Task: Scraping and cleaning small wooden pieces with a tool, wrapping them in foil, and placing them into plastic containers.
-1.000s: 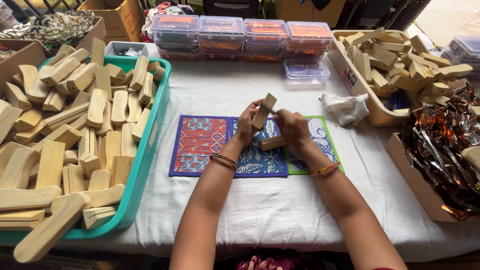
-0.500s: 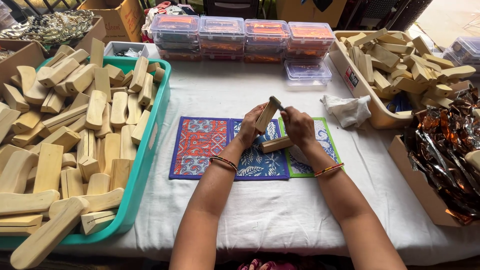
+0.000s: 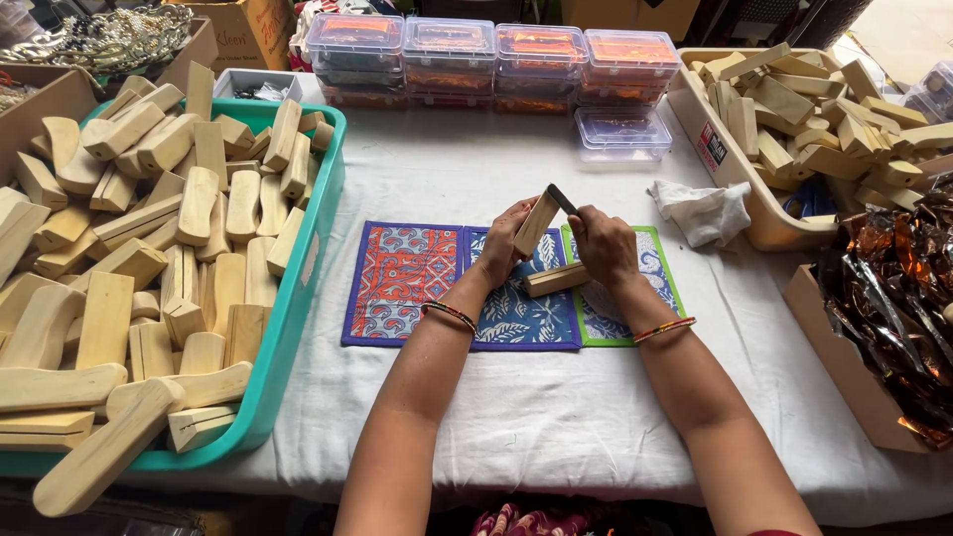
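My left hand (image 3: 504,241) is clamped on a wood block (image 3: 536,222), long axis tilted up-right, over the mats (image 3: 417,278). Right hand (image 3: 602,243) is pinched on a dark strip (image 3: 562,200) touching the block's top end. 2nd block (image 3: 556,279) lies flat just below, btw both hands.

Mats (image 3: 407,283) lay centre on the table (image 3: 516,417), a tray (image 3: 298,298) of blocks (image 3: 149,258) to their left, lidded boxes (image 3: 496,60) behind, a cloth (image 3: 705,210) right.
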